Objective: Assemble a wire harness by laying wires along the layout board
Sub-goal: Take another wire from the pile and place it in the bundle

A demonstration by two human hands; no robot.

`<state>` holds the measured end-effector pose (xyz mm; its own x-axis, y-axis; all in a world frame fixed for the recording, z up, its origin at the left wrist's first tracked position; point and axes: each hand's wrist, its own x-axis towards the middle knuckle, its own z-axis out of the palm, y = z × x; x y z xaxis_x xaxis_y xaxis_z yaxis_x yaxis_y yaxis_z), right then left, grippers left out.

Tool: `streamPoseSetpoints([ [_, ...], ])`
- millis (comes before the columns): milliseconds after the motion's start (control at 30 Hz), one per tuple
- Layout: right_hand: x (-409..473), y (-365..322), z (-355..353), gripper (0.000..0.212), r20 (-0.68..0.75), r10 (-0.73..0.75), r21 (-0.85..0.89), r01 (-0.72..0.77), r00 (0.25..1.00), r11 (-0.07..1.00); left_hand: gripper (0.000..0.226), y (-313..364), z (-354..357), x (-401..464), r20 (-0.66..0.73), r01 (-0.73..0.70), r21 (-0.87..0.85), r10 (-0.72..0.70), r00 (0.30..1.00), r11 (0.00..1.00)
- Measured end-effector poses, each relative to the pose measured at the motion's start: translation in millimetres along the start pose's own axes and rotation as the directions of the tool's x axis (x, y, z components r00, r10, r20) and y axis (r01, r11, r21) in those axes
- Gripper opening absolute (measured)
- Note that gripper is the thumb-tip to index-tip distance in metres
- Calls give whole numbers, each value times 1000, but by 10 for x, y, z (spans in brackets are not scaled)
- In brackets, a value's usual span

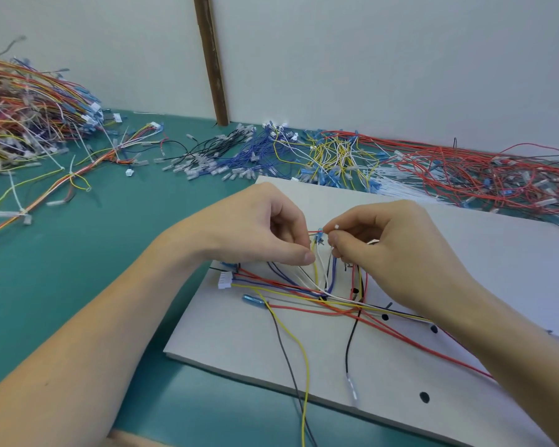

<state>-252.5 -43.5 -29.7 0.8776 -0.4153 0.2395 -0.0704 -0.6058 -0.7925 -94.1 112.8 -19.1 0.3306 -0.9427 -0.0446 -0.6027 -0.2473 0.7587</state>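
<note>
— Left hand (265,227) first: how does it sit?
— Fingers curled, thumb and forefinger pinching the bundle of wires (320,269) just above the layout board (239,343). Right hand (391,240), at its 3 o'clock and nearly touching it, pinches the same bundle at a blue terminal (319,235).
— And the board?
— White, flat on the green table (110,269), with red, yellow, black and blue wires fanning toward 6 o'clock and a white connector (225,280) at 9 o'clock of the bundle.
— Farther back?
— Loose wire piles (336,156) at 12 o'clock along the wall, a tangled heap (26,114) at 10 o'clock.
</note>
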Motion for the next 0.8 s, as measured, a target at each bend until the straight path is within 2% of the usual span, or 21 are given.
streamPoseSetpoints([
  [167,-16,-7,24,16,-10,-3,-5,3,1000,1000,12,40,5,-24,32,-4,53,2,999,999],
  [300,26,5,35,14,-6,29,-13,-29,1000,1000,14,97,28,-64,142,-21,71,11,990,997],
  [433,112,18,22,16,67,122,26,-124,990,992,15,143,27,-96,220,-18,107,-6,975,994],
  [600,158,-7,14,14,100,171,-5,-172,980,985,21,211,18,-179,315,-61,138,15,949,989],
  [700,168,-37,29,12,171,181,-58,-173,969,983,21,258,80,-196,386,-90,198,7,923,976],
  [800,160,-65,33,13,198,172,-98,-155,965,983,15,281,114,-197,393,-92,256,-16,919,962],
])
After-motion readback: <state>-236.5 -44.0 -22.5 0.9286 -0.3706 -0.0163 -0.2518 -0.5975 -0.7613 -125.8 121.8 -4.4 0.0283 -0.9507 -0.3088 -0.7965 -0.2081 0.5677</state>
